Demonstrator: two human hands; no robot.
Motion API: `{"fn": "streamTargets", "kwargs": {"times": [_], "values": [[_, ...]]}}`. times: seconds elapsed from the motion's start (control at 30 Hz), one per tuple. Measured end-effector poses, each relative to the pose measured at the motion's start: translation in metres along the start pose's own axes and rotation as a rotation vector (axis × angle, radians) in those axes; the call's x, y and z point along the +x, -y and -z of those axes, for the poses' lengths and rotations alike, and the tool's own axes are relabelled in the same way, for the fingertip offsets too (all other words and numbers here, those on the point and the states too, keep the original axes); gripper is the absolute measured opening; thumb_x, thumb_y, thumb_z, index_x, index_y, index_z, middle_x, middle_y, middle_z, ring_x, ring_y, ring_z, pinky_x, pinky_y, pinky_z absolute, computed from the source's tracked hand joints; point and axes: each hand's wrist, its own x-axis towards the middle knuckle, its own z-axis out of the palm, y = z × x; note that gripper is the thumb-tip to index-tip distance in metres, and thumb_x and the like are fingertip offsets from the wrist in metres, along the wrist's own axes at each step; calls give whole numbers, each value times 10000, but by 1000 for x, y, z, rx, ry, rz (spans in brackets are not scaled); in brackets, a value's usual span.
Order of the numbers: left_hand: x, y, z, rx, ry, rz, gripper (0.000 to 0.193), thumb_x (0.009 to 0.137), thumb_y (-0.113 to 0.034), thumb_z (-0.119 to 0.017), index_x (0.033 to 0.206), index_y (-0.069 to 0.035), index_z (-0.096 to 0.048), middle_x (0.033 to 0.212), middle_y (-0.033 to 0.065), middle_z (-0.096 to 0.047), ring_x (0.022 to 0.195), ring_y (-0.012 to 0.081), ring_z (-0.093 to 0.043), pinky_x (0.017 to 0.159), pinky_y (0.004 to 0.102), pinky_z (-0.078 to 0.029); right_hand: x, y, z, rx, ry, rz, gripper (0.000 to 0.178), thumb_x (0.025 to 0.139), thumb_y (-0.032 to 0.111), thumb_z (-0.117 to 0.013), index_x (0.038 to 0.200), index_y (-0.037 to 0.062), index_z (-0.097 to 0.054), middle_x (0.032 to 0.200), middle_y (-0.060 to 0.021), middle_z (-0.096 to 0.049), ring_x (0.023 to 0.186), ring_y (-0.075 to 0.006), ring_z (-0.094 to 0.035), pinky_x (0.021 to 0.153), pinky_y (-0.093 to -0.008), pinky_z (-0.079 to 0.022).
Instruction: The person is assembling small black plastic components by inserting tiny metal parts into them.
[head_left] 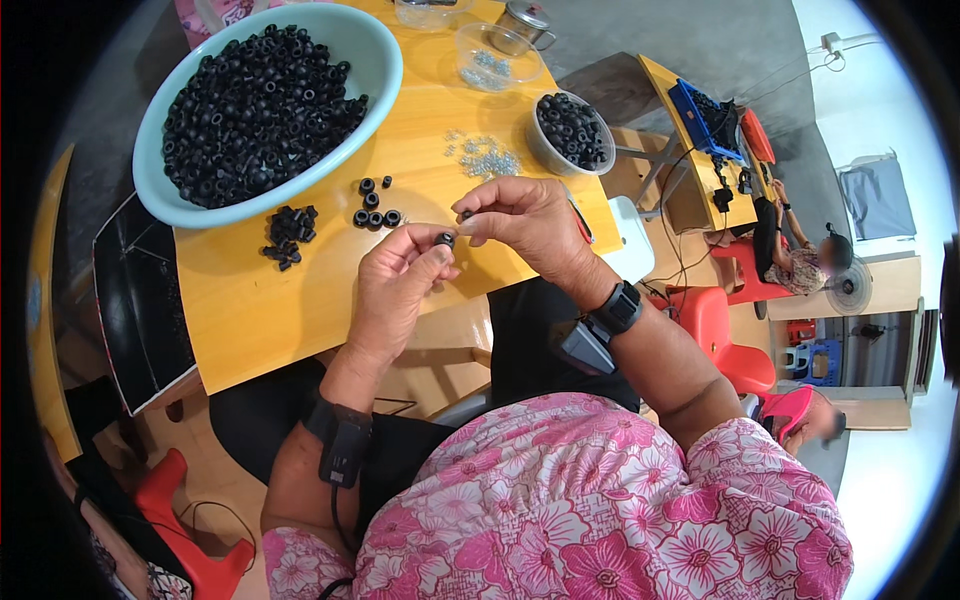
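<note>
My left hand (388,295) pinches a small black ring-shaped part (445,239) between thumb and fingers above the table's near edge. Just to its right, my right hand (535,228) is closed in a pinch on a small dark piece (466,214), too small to make out fully. Several loose black ring-shaped parts (371,201) stand on the table beyond my left hand. Left of them lies a heap of smaller black pieces (291,234). Beyond my right hand, tiny silvery clear bits (487,158) are scattered on the wood.
A large pale-blue basin (390,85) of black parts fills the table's left. At the right edge stands a tub (540,150) of black parts; behind it are a clear container (468,42) and a metal cup (528,22). Another person (795,262) sits at a far table.
</note>
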Motion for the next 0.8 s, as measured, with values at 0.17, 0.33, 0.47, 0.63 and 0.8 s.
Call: {"fn": "streamTargets", "kwargs": {"times": [0.17,0.33,0.47,0.63,0.8], "values": [[-1,-1,-4,26,-19,-8,123,918,-65,-583,1029,-12,-594,821,0,-566,718,62,-535,767,264,-524,-8,0,3,-49,28,3,174,847,20,-665,1010,-38,-680,889,-84,-680,756,-123,-648,699,-240,-530],[3,-3,-5,105,-35,-24,113,908,-63,-599,1011,-16,-599,814,-2,-572,707,58,-545,741,255,-535,-10,6,0,-20,18,8,148,865,24,-639,991,-23,-700,850,-55,-677,709,-88,-624,666,-215,-513],[4,-2,-6,54,-36,-45,113,898,-64,-621,1001,-25,-599,813,-4,-579,723,59,-560,735,249,-541,-11,11,-1,-50,50,-12,137,871,13,-622,984,-24,-691,854,-51,-670,711,-87,-622,668,-219,-513],[3,-3,-6,43,-29,-39,115,893,-74,-634,993,-29,-597,815,-5,-582,726,59,-561,733,248,-543,-7,6,2,69,84,-32,109,863,0,-620,964,-27,-653,846,-45,-653,722,-96,-622,683,-220,-511],[4,-3,-5,70,-19,-31,142,891,-67,-632,1012,0,-600,869,14,-607,761,57,-579,725,218,-530,-7,6,4,101,84,-63,109,856,-4,-624,963,-25,-640,866,-44,-650,751,-102,-626,704,-223,-510]]}}
